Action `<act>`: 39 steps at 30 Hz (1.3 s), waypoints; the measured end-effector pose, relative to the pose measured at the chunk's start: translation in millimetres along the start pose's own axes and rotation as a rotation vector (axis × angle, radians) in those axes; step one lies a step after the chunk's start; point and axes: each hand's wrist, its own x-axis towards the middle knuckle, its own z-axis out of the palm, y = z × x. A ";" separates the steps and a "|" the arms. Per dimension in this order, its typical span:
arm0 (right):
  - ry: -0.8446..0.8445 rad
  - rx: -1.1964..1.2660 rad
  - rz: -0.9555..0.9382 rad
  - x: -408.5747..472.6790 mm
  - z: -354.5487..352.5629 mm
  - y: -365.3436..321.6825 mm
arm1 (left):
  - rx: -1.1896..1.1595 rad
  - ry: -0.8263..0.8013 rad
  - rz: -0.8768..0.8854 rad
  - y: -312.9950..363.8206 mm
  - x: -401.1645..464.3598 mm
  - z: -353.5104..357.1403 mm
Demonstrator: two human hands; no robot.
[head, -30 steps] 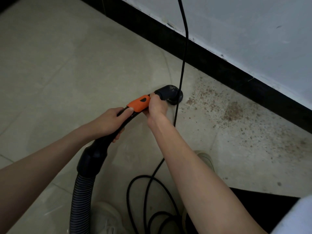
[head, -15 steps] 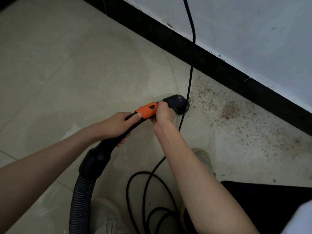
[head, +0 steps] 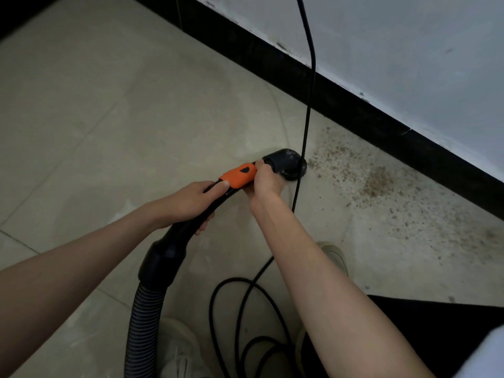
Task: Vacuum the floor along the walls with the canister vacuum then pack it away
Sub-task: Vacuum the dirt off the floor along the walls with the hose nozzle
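Down at floor level, both bare forearms reach forward and converge on the black curved vacuum handle point(head: 215, 204). The left hand point(head: 188, 203) wraps around the handle from the left side, fingers curled under it and the thumb laid straight along the top, its tip touching the rear edge of the orange slider point(head: 239, 175). The right hand point(head: 266, 181) grips the handle just ahead of the orange part, wrist bent downward, fingers clenched around the tube right behind the black round nozzle point(head: 286, 165). That nozzle sits on the beige tiled floor point(head: 109, 132), at the near edge of a scatter of brown debris point(head: 379, 181) lying along the black baseboard point(head: 354, 110). From the handle, a ribbed grey hose point(head: 141, 323) drops to the bottom edge. A black power cord point(head: 308, 91) hangs down just beside the nozzle and coils on the floor between two pale shoes point(head: 180, 347).
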 end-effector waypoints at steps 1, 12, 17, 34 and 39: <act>-0.052 0.024 0.012 -1.9 6.0 -1.8 | -0.013 0.018 -0.006 -0.6 -1.9 -5.9; -0.635 -0.304 0.040 -75.3 143.3 -33.1 | -0.314 0.474 0.008 5.9 -67.5 -120.8; -0.943 -0.757 -0.018 -129.6 199.4 -49.6 | -0.426 0.690 0.005 20.5 -123.9 -172.2; -1.515 -1.147 -0.307 -531.2 173.5 -216.9 | -0.727 1.370 0.076 330.6 -469.4 -264.7; -1.570 -1.129 -0.533 -640.8 141.8 -297.3 | -0.760 1.450 0.107 439.2 -567.7 -258.1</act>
